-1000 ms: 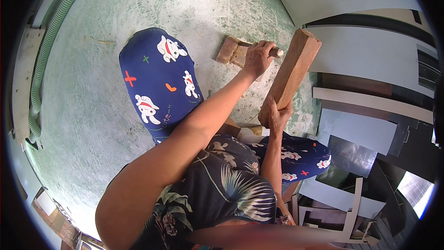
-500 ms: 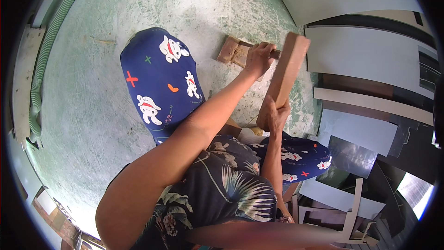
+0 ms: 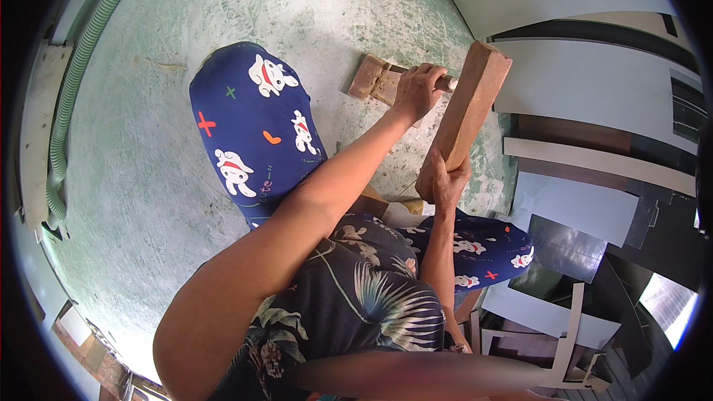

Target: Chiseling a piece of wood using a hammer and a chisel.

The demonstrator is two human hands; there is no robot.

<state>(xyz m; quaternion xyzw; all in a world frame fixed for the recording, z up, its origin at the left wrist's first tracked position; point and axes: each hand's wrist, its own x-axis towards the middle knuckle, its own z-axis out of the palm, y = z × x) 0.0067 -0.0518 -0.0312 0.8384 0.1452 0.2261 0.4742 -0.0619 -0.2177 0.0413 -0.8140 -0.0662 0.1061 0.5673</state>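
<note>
My left hand [image 3: 420, 92] is closed round a round wooden handle [image 3: 448, 84], whose blunt, pale end sticks out on the right. On the other side of the fist a dark shaft reaches toward a worn wooden block [image 3: 368, 76] on the floor; its tip is not clear to me. My right hand [image 3: 449, 182] grips the lower end of a thick, squared length of brown wood [image 3: 469, 108]. That wood slants up and to the right, its top just beyond the handle's end. Behind my left wrist, part of the block is hidden.
Blue printed covers lie over my two knees [image 3: 256, 122]. Sheets and boards [image 3: 587, 74] are stacked along the right side. A ribbed green hose [image 3: 63, 111] runs down the left edge. The concrete floor [image 3: 148, 141] is scuffed, with crumbs near the block.
The squared wood has shifted slightly up and right at its top, away from the handle's end, which shows more. My left hand stays nearly in place.
</note>
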